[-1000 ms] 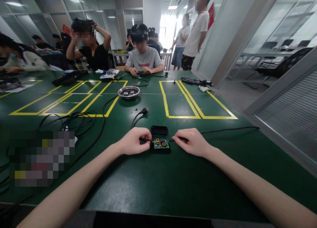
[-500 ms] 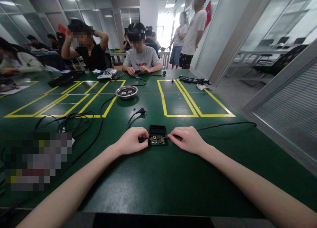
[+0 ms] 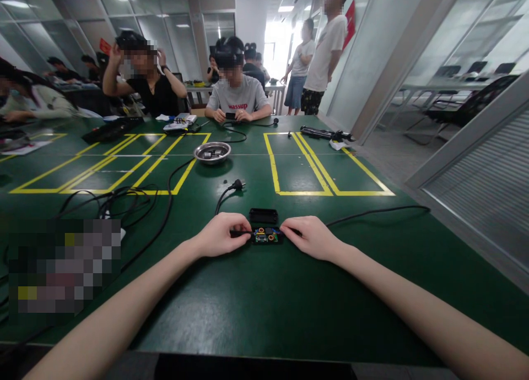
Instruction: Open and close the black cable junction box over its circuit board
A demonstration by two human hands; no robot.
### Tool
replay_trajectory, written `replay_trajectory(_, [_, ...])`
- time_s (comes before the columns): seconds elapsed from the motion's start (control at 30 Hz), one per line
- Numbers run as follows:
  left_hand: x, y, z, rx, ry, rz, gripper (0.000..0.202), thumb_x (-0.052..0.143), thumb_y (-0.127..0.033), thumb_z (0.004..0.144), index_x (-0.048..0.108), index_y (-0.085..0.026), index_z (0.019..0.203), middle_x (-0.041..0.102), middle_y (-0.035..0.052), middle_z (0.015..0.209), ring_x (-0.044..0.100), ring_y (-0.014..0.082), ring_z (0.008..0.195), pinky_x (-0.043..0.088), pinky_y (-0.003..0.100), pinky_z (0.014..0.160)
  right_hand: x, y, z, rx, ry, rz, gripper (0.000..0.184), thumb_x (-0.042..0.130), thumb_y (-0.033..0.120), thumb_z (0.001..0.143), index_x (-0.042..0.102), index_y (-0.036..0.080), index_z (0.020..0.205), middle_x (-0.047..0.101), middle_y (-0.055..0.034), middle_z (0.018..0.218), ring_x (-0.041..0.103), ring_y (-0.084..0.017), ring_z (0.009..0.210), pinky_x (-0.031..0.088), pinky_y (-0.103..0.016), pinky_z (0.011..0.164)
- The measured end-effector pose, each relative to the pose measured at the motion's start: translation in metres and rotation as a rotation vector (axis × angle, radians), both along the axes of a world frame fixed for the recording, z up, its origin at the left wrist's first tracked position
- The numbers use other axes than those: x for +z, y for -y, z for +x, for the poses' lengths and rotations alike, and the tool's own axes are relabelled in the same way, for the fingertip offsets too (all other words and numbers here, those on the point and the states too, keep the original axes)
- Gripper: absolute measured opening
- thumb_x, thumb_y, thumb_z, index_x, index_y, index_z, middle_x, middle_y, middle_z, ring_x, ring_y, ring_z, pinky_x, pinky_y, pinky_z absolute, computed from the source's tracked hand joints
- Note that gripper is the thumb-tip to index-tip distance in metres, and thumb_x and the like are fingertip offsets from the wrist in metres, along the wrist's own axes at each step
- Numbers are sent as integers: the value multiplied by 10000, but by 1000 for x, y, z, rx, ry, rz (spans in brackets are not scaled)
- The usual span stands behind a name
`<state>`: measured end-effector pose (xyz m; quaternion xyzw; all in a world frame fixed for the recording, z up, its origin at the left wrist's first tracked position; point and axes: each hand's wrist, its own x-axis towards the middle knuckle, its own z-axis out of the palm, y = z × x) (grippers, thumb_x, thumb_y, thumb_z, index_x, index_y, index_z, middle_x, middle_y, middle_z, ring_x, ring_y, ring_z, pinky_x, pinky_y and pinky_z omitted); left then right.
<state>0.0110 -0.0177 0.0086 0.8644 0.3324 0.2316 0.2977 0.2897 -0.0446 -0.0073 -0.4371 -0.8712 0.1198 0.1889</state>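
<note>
A small open black adapter case with a green circuit board [image 3: 265,237] lies on the green table [image 3: 264,303] between my hands. My left hand [image 3: 221,234] is closed, pinching the black cable where it enters the case's left end. My right hand [image 3: 311,236] is closed on the cable at the right end; that cable [image 3: 380,210] runs off to the right. The case's black lid [image 3: 263,215] lies just behind the board. The left cable ends in a plug [image 3: 237,185] further back.
A metal bowl [image 3: 212,152] with small parts stands mid-table. Loose black cables [image 3: 124,204] coil at the left. Yellow tape lines [image 3: 306,171] mark boxes. People sit along the far edge; two stand behind. A black tool [image 3: 324,133] lies at far right.
The case with the board sits flatter and slightly further from me than a second ago. Both hands kept their pinch at its two ends.
</note>
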Motion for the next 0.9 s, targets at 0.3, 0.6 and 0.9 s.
replay_trajectory(0.3, [7,0,-1,-90,-164,198,129,592,-203,919,678,-174,827,647,7,784,590,123,654,422,222,619,-2,-1,2,47,-98,30,267,476,251,1023,647,191,827,651,-49,829,613,-171,753,473,-286,703])
replay_trajectory(0.6, [14,6,4,-138,-339,396,177,539,-157,957,619,-181,802,628,20,778,603,168,745,431,263,686,-4,-5,2,29,-95,-45,245,497,273,1026,630,199,834,661,-42,830,622,-176,767,481,-289,730])
replay_trajectory(0.9, [15,5,2,-139,-347,392,191,537,-174,985,645,-183,828,650,30,810,604,176,790,443,266,687,2,-4,0,-14,-8,-95,264,425,282,1041,609,207,865,683,-56,859,642,-193,777,480,-299,744])
